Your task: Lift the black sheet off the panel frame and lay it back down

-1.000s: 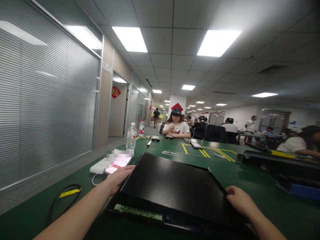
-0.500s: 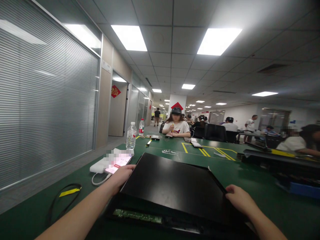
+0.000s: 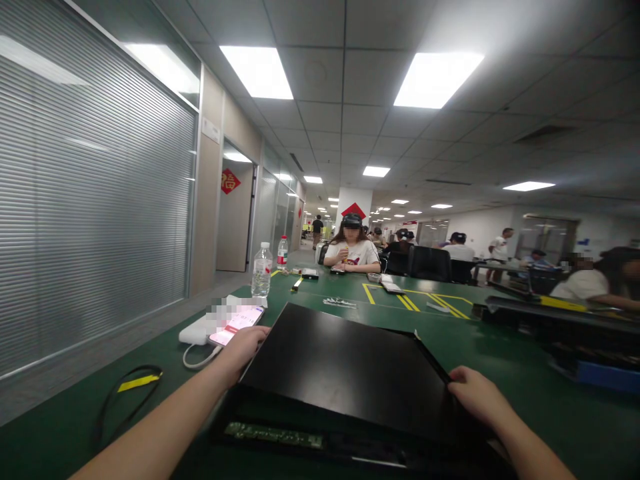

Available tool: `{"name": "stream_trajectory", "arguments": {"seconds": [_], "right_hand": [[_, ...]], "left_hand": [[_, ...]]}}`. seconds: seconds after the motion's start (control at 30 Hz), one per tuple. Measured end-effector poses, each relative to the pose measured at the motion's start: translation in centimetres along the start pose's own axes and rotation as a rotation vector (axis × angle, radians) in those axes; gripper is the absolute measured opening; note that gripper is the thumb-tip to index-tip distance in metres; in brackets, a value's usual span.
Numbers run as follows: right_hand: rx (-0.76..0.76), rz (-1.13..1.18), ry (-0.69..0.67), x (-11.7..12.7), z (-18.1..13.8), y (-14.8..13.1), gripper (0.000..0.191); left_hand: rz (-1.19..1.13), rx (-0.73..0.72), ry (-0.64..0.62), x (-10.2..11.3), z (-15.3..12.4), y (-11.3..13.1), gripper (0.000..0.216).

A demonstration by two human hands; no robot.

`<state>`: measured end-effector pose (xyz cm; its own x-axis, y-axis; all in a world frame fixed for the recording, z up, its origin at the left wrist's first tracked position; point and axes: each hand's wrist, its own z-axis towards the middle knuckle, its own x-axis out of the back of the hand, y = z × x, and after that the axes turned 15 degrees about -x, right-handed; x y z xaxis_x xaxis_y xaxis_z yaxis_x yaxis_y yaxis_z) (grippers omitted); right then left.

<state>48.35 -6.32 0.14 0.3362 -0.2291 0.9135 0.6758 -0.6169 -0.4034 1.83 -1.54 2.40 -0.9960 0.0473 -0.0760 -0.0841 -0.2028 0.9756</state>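
Observation:
A large flat black panel [image 3: 345, 363] lies tilted on the green table [image 3: 525, 373] in front of me. Along its near edge a green circuit strip [image 3: 273, 435] shows. My left hand [image 3: 243, 347] grips the panel's left edge, fingers curled over it. My right hand [image 3: 475, 393] holds the right edge, fingers closed on the rim.
A phone [image 3: 235, 325] on a white power bank [image 3: 197, 331] lies left of the panel, and a black cable loop with a yellow tag [image 3: 133, 387] nearer me. Two water bottles [image 3: 261, 270] stand behind. Dark equipment [image 3: 555, 320] fills the right. Other people sit at the far end.
The panel's near edge has sunk slightly in the picture and both hands shifted a little with it; the view tipped up a touch.

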Motion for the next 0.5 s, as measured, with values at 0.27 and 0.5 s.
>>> {"name": "stream_trajectory", "arguments": {"seconds": [0.27,0.5], "right_hand": [[0.012,-0.012,0.006,0.2,-0.6,-0.4,0.035],[0.003,0.092,0.026,0.3,-0.8,-0.7,0.047]], "left_hand": [[0.228,-0.121,-0.044,-0.5,-1.2,1.7,0.025],[0.06,-0.154,-0.043,-0.6,-1.6,2.5,0.038]]}}
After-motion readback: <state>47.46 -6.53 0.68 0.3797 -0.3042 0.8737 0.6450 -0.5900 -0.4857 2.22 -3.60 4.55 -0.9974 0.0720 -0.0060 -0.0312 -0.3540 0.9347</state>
